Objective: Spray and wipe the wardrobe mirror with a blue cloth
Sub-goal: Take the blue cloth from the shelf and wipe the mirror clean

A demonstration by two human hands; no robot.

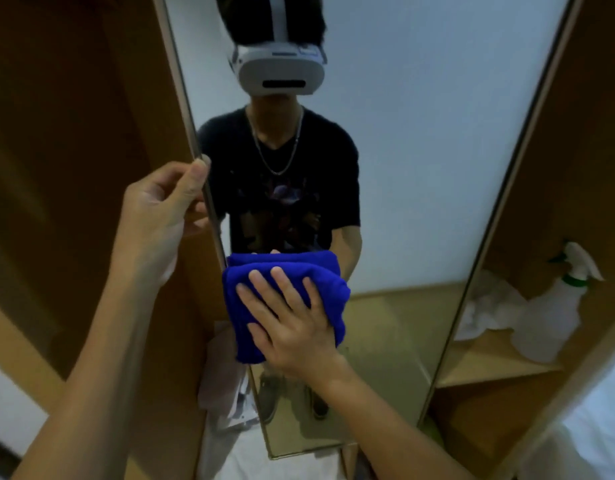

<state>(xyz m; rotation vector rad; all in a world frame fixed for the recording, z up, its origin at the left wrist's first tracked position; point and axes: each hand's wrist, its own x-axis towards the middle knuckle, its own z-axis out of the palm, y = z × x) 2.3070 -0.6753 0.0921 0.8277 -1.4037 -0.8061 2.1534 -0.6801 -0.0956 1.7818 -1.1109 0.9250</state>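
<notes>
The tall wardrobe mirror (420,168) fills the middle of the view and reflects me. A folded blue cloth (254,327) lies flat against its lower left part. My right hand (292,327) presses on the cloth with fingers spread. My left hand (160,206) grips the mirror door's left edge (209,199), thumb on the front and fingers behind. A white spray bottle (552,313) with a green collar stands on a wardrobe shelf to the right, untouched.
Wooden wardrobe panels (74,133) flank the mirror door on both sides. The right compartment's shelf (489,362) holds the bottle and crumpled white plastic (489,306). White bags or cloth (223,393) sit low behind the door's left edge.
</notes>
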